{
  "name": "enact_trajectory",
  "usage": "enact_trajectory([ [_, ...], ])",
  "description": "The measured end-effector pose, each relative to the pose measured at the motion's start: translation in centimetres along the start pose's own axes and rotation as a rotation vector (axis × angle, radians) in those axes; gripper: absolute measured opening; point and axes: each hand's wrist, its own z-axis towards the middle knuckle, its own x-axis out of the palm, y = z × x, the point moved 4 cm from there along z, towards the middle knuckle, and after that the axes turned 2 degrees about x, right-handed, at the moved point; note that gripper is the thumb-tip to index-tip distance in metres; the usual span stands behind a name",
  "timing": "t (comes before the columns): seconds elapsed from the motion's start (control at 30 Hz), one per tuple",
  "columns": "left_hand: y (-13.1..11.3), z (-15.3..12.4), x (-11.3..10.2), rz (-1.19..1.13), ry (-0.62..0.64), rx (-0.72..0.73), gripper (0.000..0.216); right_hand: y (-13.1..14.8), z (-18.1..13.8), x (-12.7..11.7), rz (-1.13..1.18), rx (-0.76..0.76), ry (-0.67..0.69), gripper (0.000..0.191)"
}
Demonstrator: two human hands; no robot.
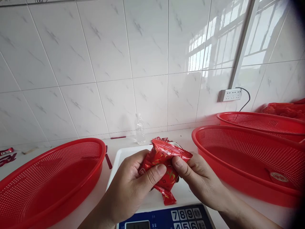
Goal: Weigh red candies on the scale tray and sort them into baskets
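Both my hands grip a crinkled red packet (pixel 164 159) above the white pan of an electronic scale (pixel 119 160). My left hand (pixel 133 186) pinches the packet's left side with thumb on top. My right hand (pixel 197 176) pinches its right side, fingers closed. A smaller red wrapped piece (pixel 166 195) lies on or just above the pan under the packet. More red wrappers (pixel 162 140) show behind the packet. The scale's blue keypad (pixel 188 218) is at the bottom edge.
A red perforated basket (pixel 51 178) sits at the left, and two more stand at the right: a near one (pixel 247 159) and a far one (pixel 259 122). A clear water bottle (pixel 140 128) stands by the tiled wall. A white power strip (pixel 230 94) hangs on the wall.
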Motion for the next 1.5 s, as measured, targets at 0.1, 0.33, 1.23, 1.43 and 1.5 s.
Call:
enact_trajectory([
  [0.1, 0.0, 0.0, 0.1, 0.034, -0.039, 0.025, 0.020, 0.5, 0.1, -0.1, -0.014, -0.059, -0.006, 0.054],
  [0.33, 0.7, 0.2, -0.3, -0.002, -0.060, -0.003, 0.031, 0.2, 0.1, 0.2, -0.132, -0.016, 0.044, 0.043],
  [1.23, 2.0, 0.2, -1.1, 0.074, -0.081, -0.084, 0.043, -0.4, 0.2, 0.6, 0.008, 0.013, 0.134, 0.045],
  [1.43, 1.5, 0.2, -0.6, 0.039, 0.011, -0.033, 0.036, -0.1, 0.3, 0.6, 0.062, 0.034, 0.170, 0.039],
  [1.5, 1.2, 0.3, -0.4, -0.012, 0.069, 0.001, 0.031, -0.1, 0.3, 0.5, 0.088, 0.044, 0.175, 0.037],
])
